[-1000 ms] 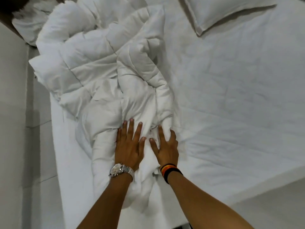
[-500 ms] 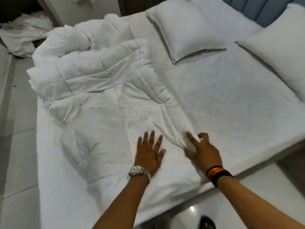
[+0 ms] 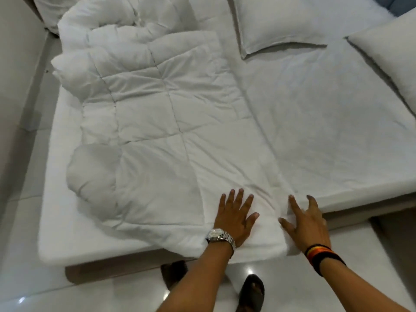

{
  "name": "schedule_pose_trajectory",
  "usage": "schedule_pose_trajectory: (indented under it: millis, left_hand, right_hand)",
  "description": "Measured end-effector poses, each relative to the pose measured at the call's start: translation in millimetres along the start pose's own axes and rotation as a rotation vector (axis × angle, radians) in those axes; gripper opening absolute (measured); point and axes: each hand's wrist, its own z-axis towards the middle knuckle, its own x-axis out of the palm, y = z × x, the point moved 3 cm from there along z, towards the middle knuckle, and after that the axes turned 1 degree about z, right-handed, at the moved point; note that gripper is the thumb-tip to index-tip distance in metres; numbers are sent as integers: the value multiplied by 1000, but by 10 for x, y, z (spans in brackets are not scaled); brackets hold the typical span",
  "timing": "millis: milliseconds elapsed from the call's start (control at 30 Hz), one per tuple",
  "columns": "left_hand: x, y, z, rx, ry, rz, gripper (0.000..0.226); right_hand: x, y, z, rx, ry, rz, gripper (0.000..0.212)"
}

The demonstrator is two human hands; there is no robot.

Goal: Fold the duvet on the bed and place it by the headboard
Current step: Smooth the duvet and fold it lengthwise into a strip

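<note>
A white quilted duvet lies over the left half of the bed, flat near me and bunched at its far left end. My left hand, with a watch on the wrist, presses flat on the duvet's near edge, fingers spread. My right hand, wearing striped wristbands, rests at the duvet's near right corner with fingers apart; I cannot tell whether the thumb pinches the fabric. A sliver of the blue headboard shows at the top right.
Two white pillows lie at the head end, on the right. Crumpled white linen sits on the floor at the far left. Glossy white tiles surround the bed. My dark sandals stand at the near edge.
The duvet has been drawn toward the near edge and spread much flatter. My hands have moved apart, and the view has pulled back from the bed.
</note>
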Motion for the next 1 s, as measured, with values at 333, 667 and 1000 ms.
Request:
schedule_pose_trajectory:
  millis: [333,667,1000]
  left_hand:
    - [-1104,2432,-1484,-726,-867,-306,77]
    - [-1259,3843,-851,-584,-540,-979,161]
    - [-1470,3547,-1717,-777,-612,-753,113]
  right_hand:
    - [-7,2772,-386,-557,-25,277,80]
    - [512,4261,-62,-566,72,269,86]
    - [252,4174,-392,-527,45,328,87]
